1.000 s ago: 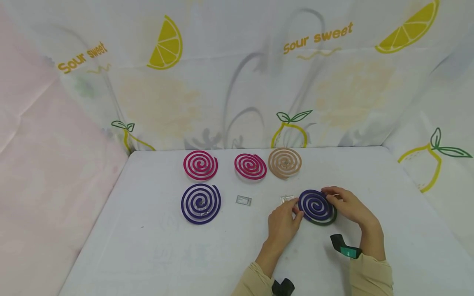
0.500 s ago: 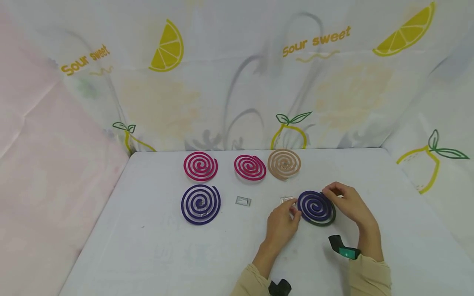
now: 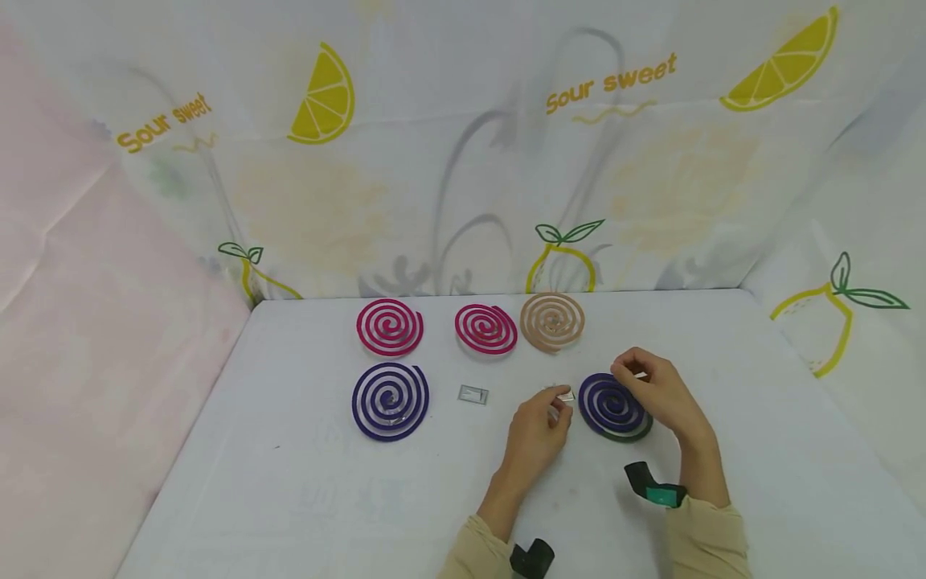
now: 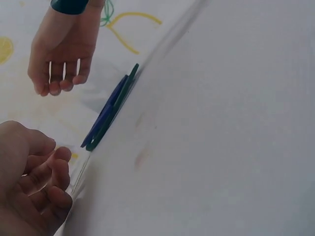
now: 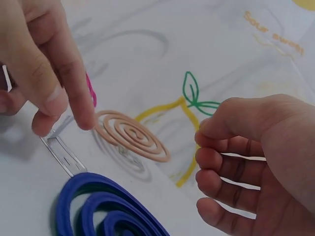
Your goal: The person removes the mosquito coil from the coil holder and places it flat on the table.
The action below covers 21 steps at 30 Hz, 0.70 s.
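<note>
A blue mosquito coil point(image 3: 611, 404) lies on a dark green coil point(image 3: 631, 437) at the table's right. My right hand point(image 3: 660, 390) hovers over their far edge, apart from them in the right wrist view, fingers loosely bent and holding nothing. Left of the coils, my left hand point(image 3: 534, 433) is at a small flat metal coil stand point(image 5: 66, 155). Its loosely bent fingers partly cover the stand in the head view; whether they touch it, I cannot tell. In the left wrist view the stacked coils point(image 4: 110, 110) show edge-on between both hands.
Two magenta coils point(image 3: 390, 327) and a tan coil point(image 3: 553, 322) line the table's back edge. Another blue coil point(image 3: 391, 402) lies front left. A second small metal stand point(image 3: 473, 394) lies between the blue coils. A lemon-print cloth point(image 3: 434, 161) hangs behind the table.
My left hand has left the stacked coils' edge and moved left to the metal stand. My right hand has let go of the coils, rising and shifting left over them.
</note>
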{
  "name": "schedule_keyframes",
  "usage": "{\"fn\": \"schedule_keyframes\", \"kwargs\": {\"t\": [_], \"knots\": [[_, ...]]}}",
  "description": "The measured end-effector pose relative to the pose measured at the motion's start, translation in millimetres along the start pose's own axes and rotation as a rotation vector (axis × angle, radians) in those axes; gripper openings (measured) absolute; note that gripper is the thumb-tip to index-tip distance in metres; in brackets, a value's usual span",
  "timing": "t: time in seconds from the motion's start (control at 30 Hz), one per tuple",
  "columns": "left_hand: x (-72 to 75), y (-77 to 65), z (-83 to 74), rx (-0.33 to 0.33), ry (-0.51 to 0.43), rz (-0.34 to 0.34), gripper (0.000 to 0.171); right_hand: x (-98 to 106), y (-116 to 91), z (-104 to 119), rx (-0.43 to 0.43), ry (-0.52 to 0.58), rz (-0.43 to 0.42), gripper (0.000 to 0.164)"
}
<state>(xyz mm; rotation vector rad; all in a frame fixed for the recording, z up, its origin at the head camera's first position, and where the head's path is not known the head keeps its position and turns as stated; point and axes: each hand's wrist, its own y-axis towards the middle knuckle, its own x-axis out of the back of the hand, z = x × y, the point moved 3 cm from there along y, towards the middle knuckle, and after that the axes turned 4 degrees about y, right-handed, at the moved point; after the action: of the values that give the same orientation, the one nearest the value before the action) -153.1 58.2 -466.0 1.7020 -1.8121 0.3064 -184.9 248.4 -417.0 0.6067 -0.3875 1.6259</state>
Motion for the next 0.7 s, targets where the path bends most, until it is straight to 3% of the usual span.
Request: {"fn": "schedule_keyframes", "kwargs": {"t": [0.4, 0.7], "knots": [[35.2, 4.6, 18.8, -0.004, 0.015, -0.051, 0.024, -25, 6, 13, 0.015, 0.056, 0.088, 0.021], [53.0, 4.2, 27.3, -0.007, 0.040, -0.072, 0.021, -41, 9, 21, 0.056, 0.078, 0.103, 0.016]]}}
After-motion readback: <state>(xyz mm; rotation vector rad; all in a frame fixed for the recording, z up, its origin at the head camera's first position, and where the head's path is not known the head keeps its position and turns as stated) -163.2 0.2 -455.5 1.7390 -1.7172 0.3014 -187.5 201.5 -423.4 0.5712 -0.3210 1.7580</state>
